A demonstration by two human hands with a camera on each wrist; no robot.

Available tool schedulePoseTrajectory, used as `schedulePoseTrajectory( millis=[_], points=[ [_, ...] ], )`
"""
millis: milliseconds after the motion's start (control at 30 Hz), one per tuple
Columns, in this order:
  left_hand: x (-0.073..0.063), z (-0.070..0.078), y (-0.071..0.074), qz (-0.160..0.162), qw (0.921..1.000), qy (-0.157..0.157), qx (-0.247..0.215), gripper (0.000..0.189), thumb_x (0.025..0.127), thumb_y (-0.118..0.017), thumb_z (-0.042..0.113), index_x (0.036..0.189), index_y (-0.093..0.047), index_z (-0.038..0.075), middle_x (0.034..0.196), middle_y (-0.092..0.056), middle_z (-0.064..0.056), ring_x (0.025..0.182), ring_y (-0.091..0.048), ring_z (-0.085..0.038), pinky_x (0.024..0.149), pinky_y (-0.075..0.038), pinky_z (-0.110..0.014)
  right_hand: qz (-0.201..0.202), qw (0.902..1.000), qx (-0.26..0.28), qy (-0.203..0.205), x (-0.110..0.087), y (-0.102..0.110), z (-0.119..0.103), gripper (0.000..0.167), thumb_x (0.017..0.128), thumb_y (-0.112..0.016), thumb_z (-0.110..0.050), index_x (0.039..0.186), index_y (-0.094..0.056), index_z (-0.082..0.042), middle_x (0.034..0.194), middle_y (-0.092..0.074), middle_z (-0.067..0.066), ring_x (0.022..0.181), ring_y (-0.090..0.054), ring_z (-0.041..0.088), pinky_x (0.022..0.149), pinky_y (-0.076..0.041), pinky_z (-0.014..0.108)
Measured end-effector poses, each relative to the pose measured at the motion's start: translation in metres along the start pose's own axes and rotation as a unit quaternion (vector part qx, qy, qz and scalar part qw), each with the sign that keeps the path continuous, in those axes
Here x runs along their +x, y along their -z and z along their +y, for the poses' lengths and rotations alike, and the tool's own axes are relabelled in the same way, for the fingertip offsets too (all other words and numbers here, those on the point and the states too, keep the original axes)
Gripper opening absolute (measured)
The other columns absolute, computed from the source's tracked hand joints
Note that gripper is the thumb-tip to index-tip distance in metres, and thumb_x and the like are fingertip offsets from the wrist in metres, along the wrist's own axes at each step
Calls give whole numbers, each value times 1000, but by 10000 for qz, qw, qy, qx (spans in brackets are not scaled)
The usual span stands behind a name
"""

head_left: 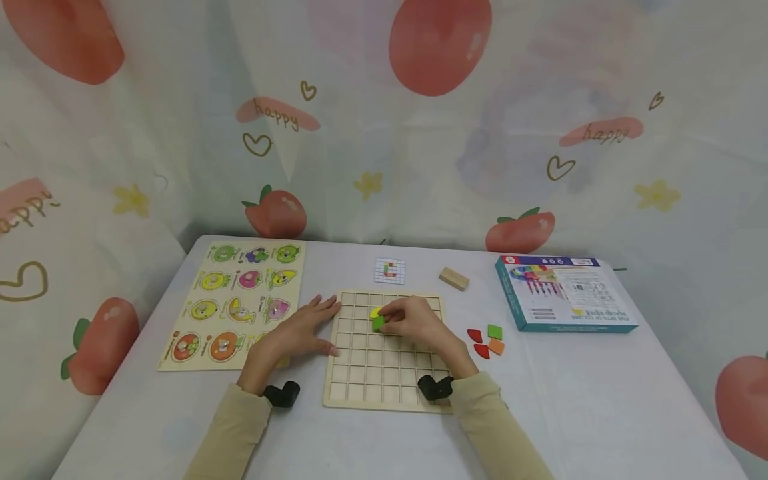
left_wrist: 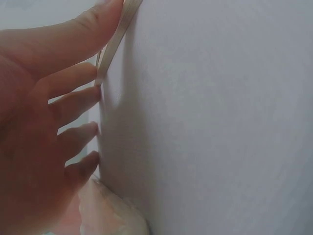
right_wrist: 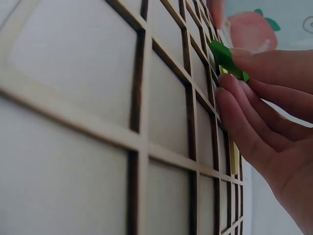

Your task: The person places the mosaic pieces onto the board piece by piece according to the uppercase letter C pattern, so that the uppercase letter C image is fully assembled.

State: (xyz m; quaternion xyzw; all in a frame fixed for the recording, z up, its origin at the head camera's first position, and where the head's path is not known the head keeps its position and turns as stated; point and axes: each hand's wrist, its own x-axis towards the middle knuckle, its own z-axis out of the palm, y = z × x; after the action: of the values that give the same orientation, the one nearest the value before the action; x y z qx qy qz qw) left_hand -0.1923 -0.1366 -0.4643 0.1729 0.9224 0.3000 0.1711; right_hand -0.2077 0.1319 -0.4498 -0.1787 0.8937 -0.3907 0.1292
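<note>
A wooden grid board (head_left: 384, 405) lies in the middle of the table. Over its upper part my right hand (head_left: 414, 323) pinches a green tile (right_wrist: 226, 59) between thumb and fingers. The tile looks tilted in the right wrist view, close to the grid bars. Right behind it on the board shows a yellow piece (head_left: 375, 311), partly covered by the hand. My left hand (head_left: 300, 330) rests at the board's left edge, fingers spread and thumb touching the rim; the left wrist view shows its fingertips (left_wrist: 90, 95) down on the tabletop.
Two red pieces (head_left: 482, 351), a green square (head_left: 495, 331) and an orange piece (head_left: 496, 346) lie right of the board. Behind it are a pattern card (head_left: 390, 271) and a wooden block (head_left: 454, 279). A fruit puzzle board (head_left: 171, 361) lies left, a flat box (head_left: 570, 300) right.
</note>
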Motion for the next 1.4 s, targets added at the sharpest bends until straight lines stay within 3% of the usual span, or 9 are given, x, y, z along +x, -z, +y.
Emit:
schedulePoseTrajectory(
  millis=[433,767,1033,1400],
  points=[
    [0,3,2,-7,10000,15,5,94,83,-86,33,160,-37,13,171,-24,-5,160,-9,-36,126,-16,-63,-48,9988,-468,126,3,-7,-4,24,87,-81,-7,109,-77,-2,87,-68,1,78,-58,11,69,-50,23],
    [1,1,0,-24,10000,-6,3,94,82,-86,33,160,-37,13,171,-24,-5,161,-8,-36,126,-17,-62,-49,9971,-728,217,0,-7,-2,23,88,-79,-5,111,-76,-5,87,-66,0,79,-57,11,72,-51,25],
    [-1,1,0,31,10000,-21,-4,95,82,-87,31,160,-38,12,171,-24,-6,160,-8,-37,126,-17,-63,-4,9985,-466,282,-10,3,9,23,91,-76,-8,114,-76,-7,102,-73,2,89,-65,12,84,-57,31],
    [-2,1,-2,58,10000,-73,-3,94,82,-87,31,159,-39,9,171,-25,-8,160,-10,-39,126,-17,-62,406,9990,-211,-5,-38,23,35,21,93,-75,-13,114,-76,-9,104,-74,1,92,-64,14,85,-56,30]
  ],
)
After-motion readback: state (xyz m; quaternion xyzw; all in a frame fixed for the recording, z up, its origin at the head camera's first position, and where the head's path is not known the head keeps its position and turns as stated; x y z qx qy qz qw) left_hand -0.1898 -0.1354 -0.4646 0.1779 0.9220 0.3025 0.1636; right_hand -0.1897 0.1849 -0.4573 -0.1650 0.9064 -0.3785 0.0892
